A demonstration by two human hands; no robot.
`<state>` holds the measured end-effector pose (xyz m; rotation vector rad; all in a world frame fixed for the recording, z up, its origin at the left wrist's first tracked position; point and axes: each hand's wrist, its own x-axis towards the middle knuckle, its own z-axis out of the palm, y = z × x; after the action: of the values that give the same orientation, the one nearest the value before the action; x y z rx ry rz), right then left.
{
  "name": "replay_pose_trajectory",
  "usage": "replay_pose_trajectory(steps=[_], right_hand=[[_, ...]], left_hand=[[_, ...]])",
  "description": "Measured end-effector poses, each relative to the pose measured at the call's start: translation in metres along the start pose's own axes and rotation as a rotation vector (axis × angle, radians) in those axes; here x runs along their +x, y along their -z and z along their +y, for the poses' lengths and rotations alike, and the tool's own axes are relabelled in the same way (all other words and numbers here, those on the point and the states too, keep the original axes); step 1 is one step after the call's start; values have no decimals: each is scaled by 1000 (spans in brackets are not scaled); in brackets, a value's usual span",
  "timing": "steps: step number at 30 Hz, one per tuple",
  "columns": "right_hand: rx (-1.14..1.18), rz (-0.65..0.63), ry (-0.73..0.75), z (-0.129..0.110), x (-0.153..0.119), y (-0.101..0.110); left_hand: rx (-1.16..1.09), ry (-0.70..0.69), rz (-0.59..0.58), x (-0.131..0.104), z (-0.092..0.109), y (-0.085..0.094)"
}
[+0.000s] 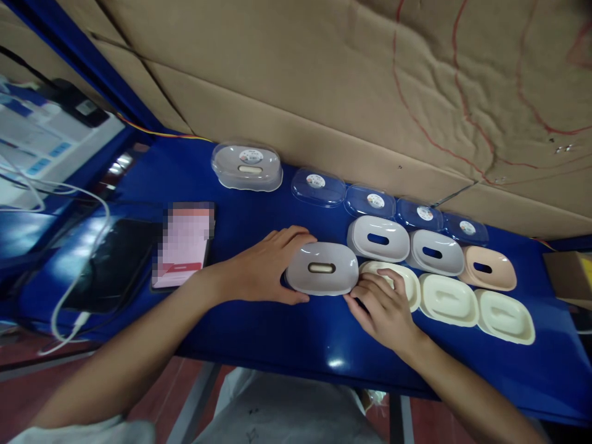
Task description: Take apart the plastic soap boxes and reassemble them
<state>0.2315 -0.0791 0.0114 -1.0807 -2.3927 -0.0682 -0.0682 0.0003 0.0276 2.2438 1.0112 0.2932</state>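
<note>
A grey oval dish (327, 283) with a slot sits at the centre of the blue table, a cream part showing through the slot. My left hand (271, 265) grips its left end between thumb and fingers. At its lower right corner is my right hand (382, 302), fingers curled, touching the dish edge and partly covering a cream tray (409, 287). Two more cream trays (448, 300) (506, 316) lie to the right. Behind them stand two grey slotted dishes (379, 238) (437, 253) and a peach one (490, 268).
Several clear lids (319, 186) with round labels line the cardboard wall (296, 74). A covered grey dish (247, 166) stands at the back left. A phone (182, 246), a black device (113, 265) and white cables lie left.
</note>
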Motion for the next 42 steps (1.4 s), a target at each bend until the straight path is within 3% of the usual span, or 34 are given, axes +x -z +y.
replay_pose_trajectory(steps=[12, 18, 22, 26, 36, 42], right_hand=[[16, -28, 10, 2, 0, -4], [24, 37, -11, -4, 1, -5], [-14, 87, 22, -8, 2, -4], [-31, 42, 85, -9, 2, -4], [-41, -29, 139, -5, 1, -13], [-25, -97, 155, 1, -1, -8]], left_hand=[[31, -28, -27, 0, 1, -4], [-18, -18, -36, -3, -2, 1], [9, -8, 86, 1, -6, 5], [134, 24, 219, 9, -15, 3], [463, 157, 237, 69, -27, 11], [515, 220, 341, 61, -18, 11]])
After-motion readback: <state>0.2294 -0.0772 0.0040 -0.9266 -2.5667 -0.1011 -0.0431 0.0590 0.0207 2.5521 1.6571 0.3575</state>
